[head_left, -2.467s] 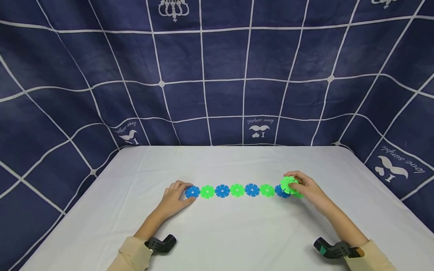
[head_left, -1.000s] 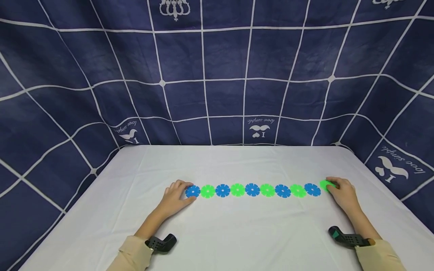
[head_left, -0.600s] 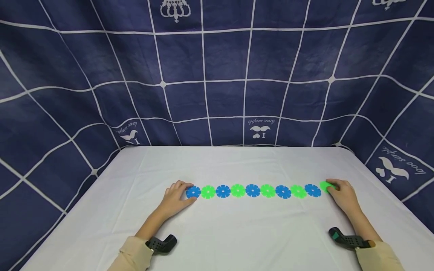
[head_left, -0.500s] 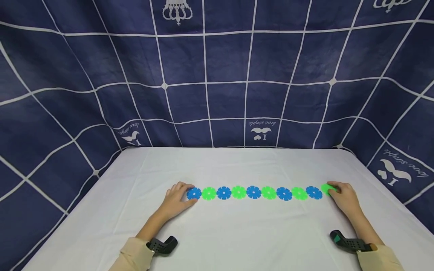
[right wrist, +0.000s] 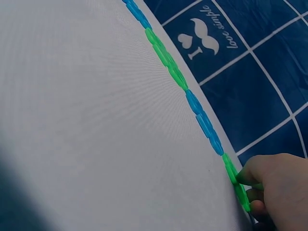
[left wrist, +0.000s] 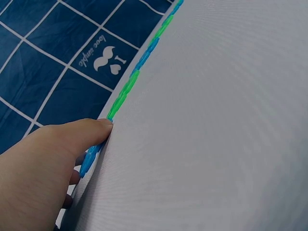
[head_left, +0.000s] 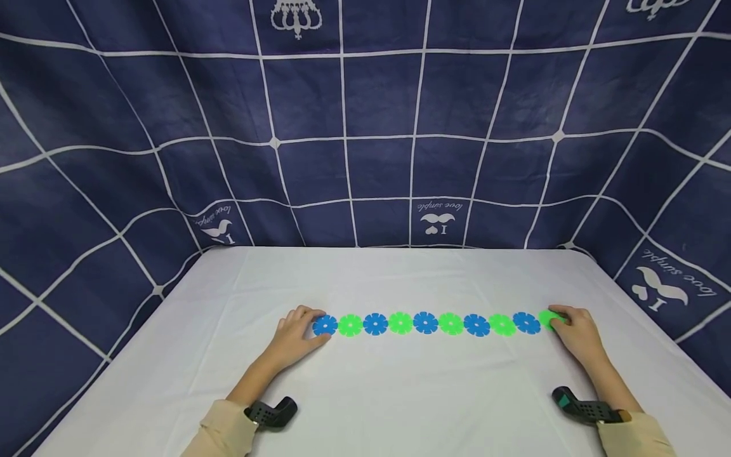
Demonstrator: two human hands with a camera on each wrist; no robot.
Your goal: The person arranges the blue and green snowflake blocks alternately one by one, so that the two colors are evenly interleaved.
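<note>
A straight row of blue and green flower-shaped plastic discs, alternating in colour, lies across the white tabletop. At its left end my left hand (head_left: 292, 335) holds a blue disc (head_left: 324, 325) between thumb and fingers; in the left wrist view the thumb (left wrist: 91, 130) rests at the disc's edge. My right hand (head_left: 581, 335) pinches the green disc (head_left: 549, 318) at the right end, partly covering it. The right wrist view shows that green disc (right wrist: 230, 168) beside a blue disc (right wrist: 206, 125). Between the hands, a green disc (head_left: 401, 323) and its neighbours lie flat, edge to edge.
The white table (head_left: 388, 393) stretches in front of and behind the row. A dark blue curtain (head_left: 377, 165) with white grid lines hangs behind and at both sides. Black wrist devices (head_left: 273, 414) sit on both forearms.
My right hand has carried the green disc from above the row to its right end, then stayed there. A blue disc beside it now shows. My left hand has kept its place.
</note>
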